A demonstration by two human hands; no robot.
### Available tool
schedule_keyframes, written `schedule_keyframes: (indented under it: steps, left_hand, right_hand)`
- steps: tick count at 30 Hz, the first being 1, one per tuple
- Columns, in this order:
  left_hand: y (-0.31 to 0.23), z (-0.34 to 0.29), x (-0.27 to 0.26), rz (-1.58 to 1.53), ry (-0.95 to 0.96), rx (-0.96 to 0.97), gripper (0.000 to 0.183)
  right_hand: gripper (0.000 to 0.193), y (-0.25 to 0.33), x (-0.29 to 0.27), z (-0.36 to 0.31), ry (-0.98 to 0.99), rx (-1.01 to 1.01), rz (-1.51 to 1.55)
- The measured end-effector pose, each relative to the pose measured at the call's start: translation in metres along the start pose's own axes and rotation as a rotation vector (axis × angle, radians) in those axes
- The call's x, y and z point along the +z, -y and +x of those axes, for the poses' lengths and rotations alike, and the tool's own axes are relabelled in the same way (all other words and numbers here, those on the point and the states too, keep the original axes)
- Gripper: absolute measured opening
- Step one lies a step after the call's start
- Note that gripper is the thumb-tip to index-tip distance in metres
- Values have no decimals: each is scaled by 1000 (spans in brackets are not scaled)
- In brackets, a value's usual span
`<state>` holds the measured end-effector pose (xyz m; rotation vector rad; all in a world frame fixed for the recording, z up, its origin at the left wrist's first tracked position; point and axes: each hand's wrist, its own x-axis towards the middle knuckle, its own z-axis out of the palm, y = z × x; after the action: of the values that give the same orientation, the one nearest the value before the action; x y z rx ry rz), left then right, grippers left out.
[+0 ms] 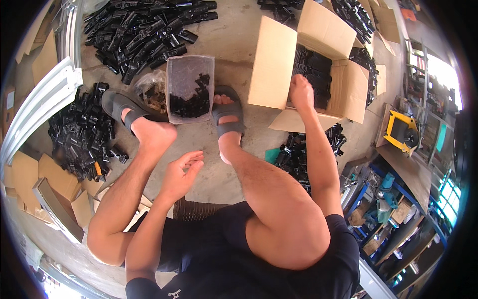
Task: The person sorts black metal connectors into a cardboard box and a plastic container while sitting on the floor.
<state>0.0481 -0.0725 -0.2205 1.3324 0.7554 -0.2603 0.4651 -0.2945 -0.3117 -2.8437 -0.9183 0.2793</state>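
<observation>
My right hand [301, 92] reaches over the near left edge of an open cardboard box [339, 84]. Its fingers are curled down at the inside of that edge; whether they hold anything is hidden. Rows of black plastic-looking parts [314, 67] are stacked inside the box. Above the floor between my legs hangs my left hand [180, 175], its fingers apart and nothing in it. Beyond it, between my feet, stands a clear plastic bin [190, 61] partly filled with small black pieces [191, 102].
A large heap of long black parts [144, 35] lies at the far left, another black heap [82, 129] beside my left foot. More black parts [294, 157] lie below the box. A crumpled plastic bag [152, 92] touches the bin. A yellow-framed object [401, 130] stands at right.
</observation>
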Motion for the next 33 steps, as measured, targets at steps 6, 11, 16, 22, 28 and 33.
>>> schedule_keyframes:
  steps: [6, 11, 16, 22, 28, 33]
  left_hand:
    - [-7, -3, 2, -87, -3, 29, 35]
    - [-38, 18, 21, -413, 20, 107, 45]
    - [-79, 65, 38, -963, 154, 3, 46]
    - [-86, 108, 77, -1083, 213, -43, 35]
    - [-128, 164, 132, -441, 90, 187, 47]
    - [-142, 152, 120, -566, 317, 171, 40]
  right_hand:
    - [7, 21, -99, -1, -374, 232, 588]
    - [7, 112, -134, -30, -26, 34, 903]
    - [10, 191, -102, -54, 276, -381, 798]
    - [16, 165, -103, -54, -153, -380, 669]
    - [16, 106, -114, -56, -468, -52, 802]
    - [12, 109, -137, -59, -280, -62, 888]
